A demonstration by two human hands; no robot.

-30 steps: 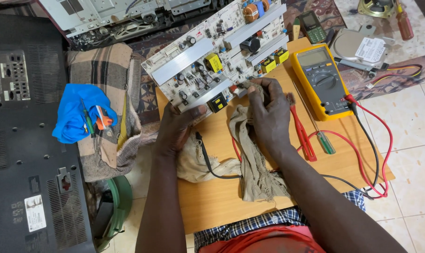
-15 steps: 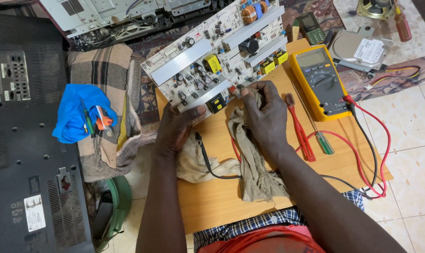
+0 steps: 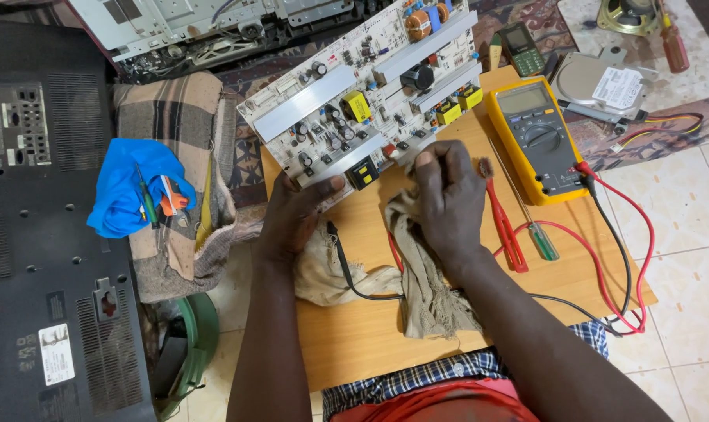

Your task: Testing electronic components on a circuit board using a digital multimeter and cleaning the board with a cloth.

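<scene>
At frame centre, the left hand [image 3: 296, 215] clamps the white populated circuit board [image 3: 362, 86]; the right hand [image 3: 448, 199] fingers, together, press a beige cloth [image 3: 425, 273] on its lower edge, hiding the contact.

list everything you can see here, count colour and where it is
white circuit board: 1, white with yellow and black parts, tilted at board's far edge
beige rag: 1, beige, on wooden board under right hand
wooden board: 1, light brown, on lap
yellow multimeter: 1, yellow, board's right side
test leads: 2, red and black, right edge
red-handled pliers: 1, beside right hand
green-handled screwdriver: 1, right of pliers
blue cloth: 1, left, on checked fabric
black television back: 1, far left
left hand: holds circuit board
right hand: presses rag at board's edge
</scene>
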